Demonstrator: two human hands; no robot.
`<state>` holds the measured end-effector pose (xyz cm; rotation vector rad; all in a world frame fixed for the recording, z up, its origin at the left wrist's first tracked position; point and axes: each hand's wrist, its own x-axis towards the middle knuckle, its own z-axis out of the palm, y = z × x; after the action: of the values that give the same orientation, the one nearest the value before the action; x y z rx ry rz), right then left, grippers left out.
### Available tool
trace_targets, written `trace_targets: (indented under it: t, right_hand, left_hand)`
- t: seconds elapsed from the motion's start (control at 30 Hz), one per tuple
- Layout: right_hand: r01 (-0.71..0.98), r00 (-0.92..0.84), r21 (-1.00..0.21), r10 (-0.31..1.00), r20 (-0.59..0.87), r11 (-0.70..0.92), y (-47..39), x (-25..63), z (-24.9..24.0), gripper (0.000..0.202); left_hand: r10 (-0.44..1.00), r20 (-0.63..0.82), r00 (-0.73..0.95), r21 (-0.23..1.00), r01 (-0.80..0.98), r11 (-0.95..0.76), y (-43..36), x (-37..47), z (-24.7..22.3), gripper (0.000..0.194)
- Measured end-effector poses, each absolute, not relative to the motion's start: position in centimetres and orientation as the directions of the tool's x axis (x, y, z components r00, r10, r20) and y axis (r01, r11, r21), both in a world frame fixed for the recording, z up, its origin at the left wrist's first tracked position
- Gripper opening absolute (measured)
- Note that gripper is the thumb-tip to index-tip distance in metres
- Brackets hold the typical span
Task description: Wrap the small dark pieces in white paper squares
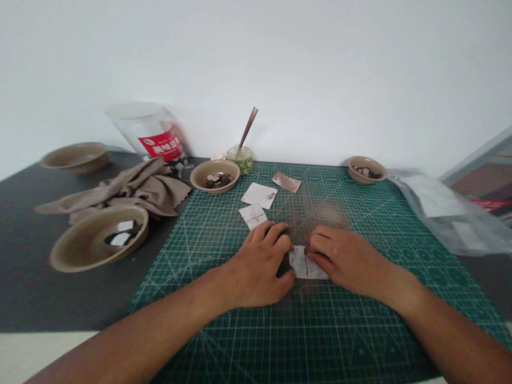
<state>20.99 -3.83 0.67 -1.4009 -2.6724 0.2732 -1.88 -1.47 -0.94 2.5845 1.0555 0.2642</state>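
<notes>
A small white piece of paper [300, 265] with brown smears lies on the green cutting mat [256, 341]. My left hand [264, 266] rests at its left edge, fingers curved, with the thumb and index fingertips holding that edge down. Over the paper's upper right, my right hand [340, 253] has its fingers pinched together. A dark brown line or stick on the paper runs up to those fingertips; what they grip is too hidden to make out. Just beyond my left fingers lies another brown-marked white piece [253, 214], partly covered by them.
Behind lie a white square [260, 196] and a brown-coated piece [287, 182]. Bowls with dark pieces stand at the left [64, 248], back [196, 178] and right [354, 175]. A cloth [132, 186], a plastic tub [132, 125], a glass cup [245, 161] with sticks and a plastic bag [460, 224] surround the mat.
</notes>
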Motion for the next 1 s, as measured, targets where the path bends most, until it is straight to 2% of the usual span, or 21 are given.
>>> trace_targets:
  t: [0.13, 0.23, 0.37, 0.53, 0.73, 0.9, 1.0]
  right_hand:
    - [0.721, -0.67, -0.316, 0.736, -0.094, 0.617, -3.93, 21.57, 1.25, 0.011]
    - [0.647, -0.74, -0.345, 0.669, -0.068, 0.68, -3.84, 21.22, 1.05, 0.01]
    - [0.712, -0.675, -0.278, 0.738, -0.014, 0.645, -3.24, 21.35, 0.69, 0.014]
    - [0.642, -0.733, -0.406, 0.676, -0.075, 0.651, -3.27, 21.47, 0.85, 0.012]
    - [0.735, -0.644, -0.303, 0.765, -0.031, 0.607, -3.09, 21.5, 0.87, 0.013]
    - [0.633, -0.735, -0.423, 0.675, -0.067, 0.648, -3.53, 21.46, 0.91, 0.011]
    - [0.674, -0.698, -0.354, 0.716, -0.015, 0.649, -3.55, 21.15, 0.6, 0.013]
  left_hand:
    - [0.703, 0.053, 0.709, 0.381, 0.636, -0.671, -1.53, -1.87, -1.02, 0.03]
    - [0.696, 0.055, 0.716, 0.374, 0.632, -0.679, -1.54, -1.88, -0.98, 0.027]
    - [0.702, 0.046, 0.71, 0.365, 0.643, -0.674, -1.47, -1.81, -0.84, 0.03]
    - [0.699, 0.045, 0.714, 0.372, 0.637, -0.675, -1.5, -1.84, -0.85, 0.031]
    - [0.707, 0.052, 0.705, 0.37, 0.644, -0.669, -1.6, -1.93, -0.99, 0.03]
    - [0.692, 0.062, 0.719, 0.368, 0.629, -0.685, -1.5, -1.86, -1.02, 0.031]
    - [0.702, 0.058, 0.71, 0.369, 0.638, -0.676, -1.48, -1.88, -1.04, 0.031]
